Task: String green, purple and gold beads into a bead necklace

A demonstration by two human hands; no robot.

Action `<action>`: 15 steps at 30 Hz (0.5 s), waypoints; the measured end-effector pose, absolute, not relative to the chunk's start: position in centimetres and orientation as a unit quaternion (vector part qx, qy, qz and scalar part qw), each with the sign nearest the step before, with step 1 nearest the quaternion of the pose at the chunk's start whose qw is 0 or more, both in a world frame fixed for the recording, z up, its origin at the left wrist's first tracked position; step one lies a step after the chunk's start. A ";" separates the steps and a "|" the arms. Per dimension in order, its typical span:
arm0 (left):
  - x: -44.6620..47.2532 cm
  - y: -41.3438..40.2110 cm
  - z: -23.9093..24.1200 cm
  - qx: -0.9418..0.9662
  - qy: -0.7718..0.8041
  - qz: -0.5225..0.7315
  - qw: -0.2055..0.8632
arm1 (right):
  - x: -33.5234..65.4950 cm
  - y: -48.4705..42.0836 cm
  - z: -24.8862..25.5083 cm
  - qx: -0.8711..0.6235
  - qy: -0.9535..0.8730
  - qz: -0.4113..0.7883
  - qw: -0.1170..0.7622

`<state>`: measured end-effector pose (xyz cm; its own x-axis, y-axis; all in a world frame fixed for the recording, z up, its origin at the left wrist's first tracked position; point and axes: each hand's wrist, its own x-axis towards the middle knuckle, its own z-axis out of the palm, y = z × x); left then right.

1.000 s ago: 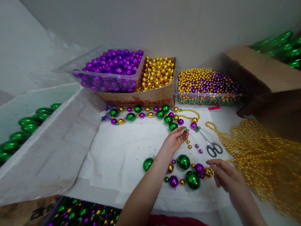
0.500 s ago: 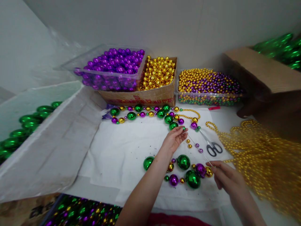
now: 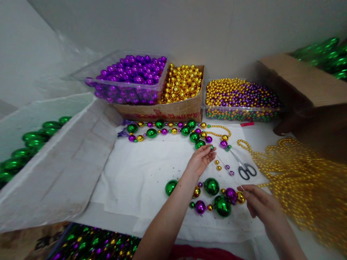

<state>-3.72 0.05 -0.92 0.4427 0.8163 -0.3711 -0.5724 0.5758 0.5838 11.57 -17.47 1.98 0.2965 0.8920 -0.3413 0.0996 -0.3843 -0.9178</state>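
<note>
My left hand (image 3: 201, 159) is closed, its thumb and fingertips pinching a small green bead (image 3: 211, 147). A thin pale string (image 3: 227, 167) runs taut from there down to my right hand (image 3: 261, 204), whose thumb and forefinger are closed on it. Two gold beads (image 3: 217, 165) and two small purple beads (image 3: 230, 170) lie on the cloth beside the string. Scissors (image 3: 245, 169) with dark handles rest just to its right. Below my left hand, larger green, purple and gold beads (image 3: 211, 186) lie in two rows, partly hidden by my left forearm.
A bead necklace (image 3: 151, 133) stretches across the back of the white cloth (image 3: 130, 173). Behind it stand a purple-bead tub (image 3: 130, 86), a carton of gold beads (image 3: 162, 113) and a mixed-bead tub (image 3: 238, 108). Gold bead strands (image 3: 303, 180) pile up at right; a white box wall (image 3: 89, 162) rises at left.
</note>
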 end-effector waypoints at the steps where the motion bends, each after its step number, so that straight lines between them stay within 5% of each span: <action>1: -3.8 0.0 -0.9 0.192 0.319 0.420 0.828 | 11.6 -17.5 2.0 -0.685 -0.360 0.472 0.423; 15: -1.7 -3.1 0.0 0.326 0.316 0.377 0.807 | 9.6 -11.8 0.5 -0.654 -0.414 0.415 0.478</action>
<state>-1.68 -3.13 0.03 0.5162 0.8145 -0.2647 -0.4020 0.5034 0.7649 9.55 -11.76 0.49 0.3129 0.9385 -0.1462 0.1447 -0.1992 -0.9692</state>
